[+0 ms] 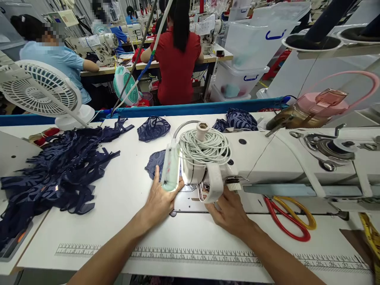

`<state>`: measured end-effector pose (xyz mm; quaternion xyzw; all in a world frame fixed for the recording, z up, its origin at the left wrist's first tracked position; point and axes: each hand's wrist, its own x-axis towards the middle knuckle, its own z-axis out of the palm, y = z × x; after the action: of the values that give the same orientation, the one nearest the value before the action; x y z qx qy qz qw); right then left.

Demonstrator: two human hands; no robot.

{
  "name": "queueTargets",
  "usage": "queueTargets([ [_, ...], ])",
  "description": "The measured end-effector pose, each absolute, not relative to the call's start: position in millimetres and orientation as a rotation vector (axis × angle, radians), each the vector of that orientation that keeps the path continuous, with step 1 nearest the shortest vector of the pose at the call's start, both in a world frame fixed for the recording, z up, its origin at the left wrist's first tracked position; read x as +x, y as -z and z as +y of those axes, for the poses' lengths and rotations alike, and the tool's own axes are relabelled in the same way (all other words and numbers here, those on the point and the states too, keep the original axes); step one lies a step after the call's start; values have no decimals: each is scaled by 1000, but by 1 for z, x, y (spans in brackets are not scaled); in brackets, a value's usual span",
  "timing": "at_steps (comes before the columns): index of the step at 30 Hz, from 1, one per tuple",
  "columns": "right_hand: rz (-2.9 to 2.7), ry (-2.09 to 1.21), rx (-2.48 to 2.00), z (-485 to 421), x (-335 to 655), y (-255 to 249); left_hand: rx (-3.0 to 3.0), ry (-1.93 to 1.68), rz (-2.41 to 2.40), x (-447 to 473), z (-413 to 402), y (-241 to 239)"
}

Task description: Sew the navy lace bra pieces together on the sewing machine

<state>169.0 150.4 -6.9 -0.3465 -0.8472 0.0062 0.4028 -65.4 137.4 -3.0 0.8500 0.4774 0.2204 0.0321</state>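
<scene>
Spreading its finger and thumb wide, the left hand (160, 202) lies palm down, its fingertip at the near edge of a navy lace piece (153, 161); a pale green case (170, 170) hides the middle of this hand, so I cannot tell whether it pinches cloth. The right hand (230, 209) curls in under the machine (267, 154), its fingertips out of sight behind the white guard (214, 184), and whether they grip anything cannot be told. That lace piece lies left of the needle area, partly behind the case. On top of the machine head sits a coiled cord (215, 152). Red-and-yellow scissors (305, 238) lie right of the right hand, their blades hidden beneath the machine. A printed ruler (178, 255) runs along the table's (118, 227) front edge, and a yellow tape (369, 233) hangs near its front right corner. Navy strips (68, 170) heap up at the left end. Toward the back edge are another lace piece (153, 129), a navy bundle (242, 120) behind the machine, a white fan (74, 114) at the back left corner and a pink-lidded bottle (322, 103) at the right. Beyond, a person in red (179, 65) sits facing away.
</scene>
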Motion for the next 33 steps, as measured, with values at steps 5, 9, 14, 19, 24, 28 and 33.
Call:
queueTargets([
  [5, -2144, -52, -1006, 154, 171, 6, 2604, -678, 1483, -65, 138, 3],
  [9, -2144, -79, -1035, 155, 170, 1, 2593, -674, 1456, -66, 140, 2],
  [14, -2135, -80, -1027, 155, 168, 0, 2578, -684, 1440, -67, 140, 0],
  [19, -2110, -64, -983, 154, 167, -1, 2577, -697, 1417, -67, 135, 0],
  [24, -2104, -66, -935, 152, 168, 1, 2604, -687, 1407, -67, 132, 2],
  [28, -2129, -86, -940, 151, 169, 4, 2641, -656, 1425, -66, 133, 3],
  [33, -2128, -58, -923, 150, 168, 7, 2647, -676, 1465, -64, 134, 2],
])
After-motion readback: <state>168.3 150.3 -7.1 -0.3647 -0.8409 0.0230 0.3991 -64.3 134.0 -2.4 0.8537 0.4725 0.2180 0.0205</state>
